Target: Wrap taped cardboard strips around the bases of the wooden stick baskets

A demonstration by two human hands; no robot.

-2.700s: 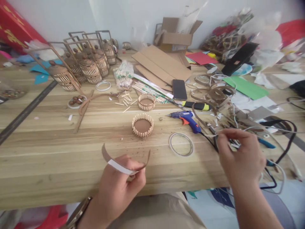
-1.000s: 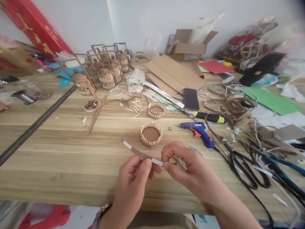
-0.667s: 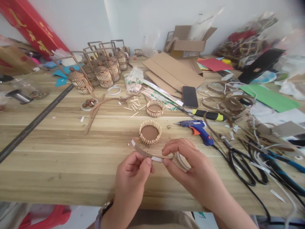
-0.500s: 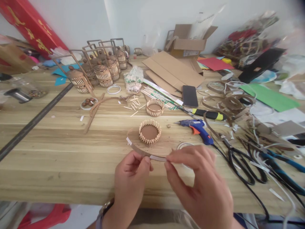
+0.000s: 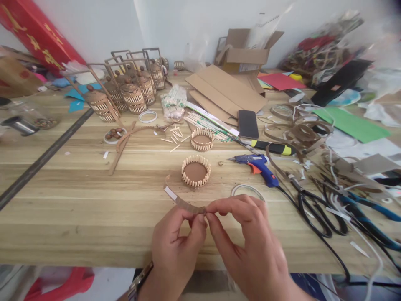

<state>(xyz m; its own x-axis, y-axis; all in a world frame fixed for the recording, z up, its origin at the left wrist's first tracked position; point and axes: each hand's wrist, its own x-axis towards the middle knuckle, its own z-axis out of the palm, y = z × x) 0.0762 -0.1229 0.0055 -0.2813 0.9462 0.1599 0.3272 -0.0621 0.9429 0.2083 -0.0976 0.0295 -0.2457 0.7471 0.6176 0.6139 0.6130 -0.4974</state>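
A thin brown strip (image 5: 188, 205) with a white patch near its far end curves between my hands above the table's front. My left hand (image 5: 178, 238) pinches it between thumb and forefinger. At the strip's near end, the fingertips of my right hand (image 5: 247, 234) are pinched too, almost touching my left thumb. Just beyond stands a round brown base ringed with short wooden pegs (image 5: 196, 171). A second pegged ring (image 5: 202, 139) sits behind it. To the right lies a blue glue gun (image 5: 258, 165), and a white ring (image 5: 247, 189) is partly hidden behind my right hand.
Several small lantern-like cages (image 5: 133, 98) stand at the back left. Scissors (image 5: 313, 213), blue-handled pliers (image 5: 372, 221) and cables crowd the right side. A yellow-black cutter (image 5: 272, 147) and a phone (image 5: 248, 124) lie farther back, near cardboard sheets (image 5: 225, 90).
My right hand has moved left along the strip, close to my left hand. The white patch that showed between my hands is now out of sight.
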